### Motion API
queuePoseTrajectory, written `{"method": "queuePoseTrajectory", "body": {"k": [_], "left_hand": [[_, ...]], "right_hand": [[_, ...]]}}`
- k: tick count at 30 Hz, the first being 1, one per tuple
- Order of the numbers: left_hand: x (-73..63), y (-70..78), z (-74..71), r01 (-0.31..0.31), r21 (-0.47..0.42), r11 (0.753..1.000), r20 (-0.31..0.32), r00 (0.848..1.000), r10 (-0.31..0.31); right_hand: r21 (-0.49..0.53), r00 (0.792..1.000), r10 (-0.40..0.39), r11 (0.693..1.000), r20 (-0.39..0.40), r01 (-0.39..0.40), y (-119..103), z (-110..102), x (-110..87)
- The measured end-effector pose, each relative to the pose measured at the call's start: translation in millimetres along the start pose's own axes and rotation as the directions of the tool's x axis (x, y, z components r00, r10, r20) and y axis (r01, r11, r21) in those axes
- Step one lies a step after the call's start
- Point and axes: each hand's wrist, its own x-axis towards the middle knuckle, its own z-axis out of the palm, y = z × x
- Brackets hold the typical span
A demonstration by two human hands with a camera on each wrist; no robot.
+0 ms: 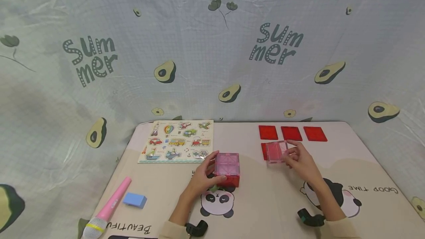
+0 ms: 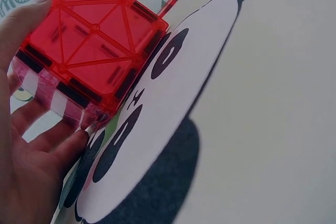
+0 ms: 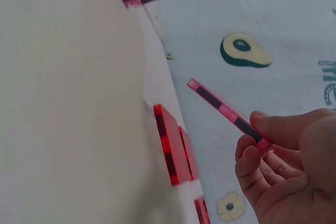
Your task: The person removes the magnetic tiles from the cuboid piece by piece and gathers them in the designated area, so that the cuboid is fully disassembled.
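On the table, a cube of see-through magnetic tiles (image 1: pixel 227 165) has a pink top and a red front. My left hand (image 1: pixel 201 178) grips it from the left, thumb at the front and fingers at the far side. In the left wrist view, the cube's red face (image 2: pixel 94 30) shows triangular ribs, with pink sides beside it. My right hand (image 1: pixel 301 162) pinches a pink square magnetic tile (image 1: pixel 276 152) by its right edge. The right wrist view shows this pink tile (image 3: pixel 226 109) edge-on between thumb and fingers. A red tile (image 1: pixel 264 152) lies partly hidden behind it.
Three red tiles (image 1: pixel 291 133) lie in a row at the back right. A picture puzzle board (image 1: pixel 179 141) is at the back left. A pink toy microphone (image 1: pixel 114 202) and a blue block (image 1: pixel 135 200) lie at the left. A printed curtain (image 1: pixel 199 47) hangs behind the table.
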Motion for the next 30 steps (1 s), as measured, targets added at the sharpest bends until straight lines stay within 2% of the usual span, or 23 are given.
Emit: {"method": "queuePoseTrajectory", "body": {"k": [8, 16, 23, 30], "left_hand": [[-1.2, 0.7, 0.1, 0.005, 0.017, 1.000, -0.001, 1.000, -0.005], [1.7, 0.4, 0.3, -0.003, 0.022, 1.000, -0.005, 1.000, 0.003], [2.1, 0.0, 1.4, -0.005, 0.032, 0.999, -0.011, 1.000, 0.005], [0.6, -0.2, 1.1, -0.005, 0.053, 0.999, -0.013, 1.000, 0.006]], "right_hand": [[-0.021, 0.995, 0.053, 0.998, -0.084, -0.055, 12, -16, -1.3], [-0.026, 0.979, 0.124, 0.991, -0.163, -0.130, 25, -28, -0.1], [-0.001, 0.969, 0.170, 0.985, -0.181, -0.173, 33, -33, -0.1], [-0.005, 0.967, 0.177, 0.983, -0.186, -0.181, 45, -33, 1.9]]}}
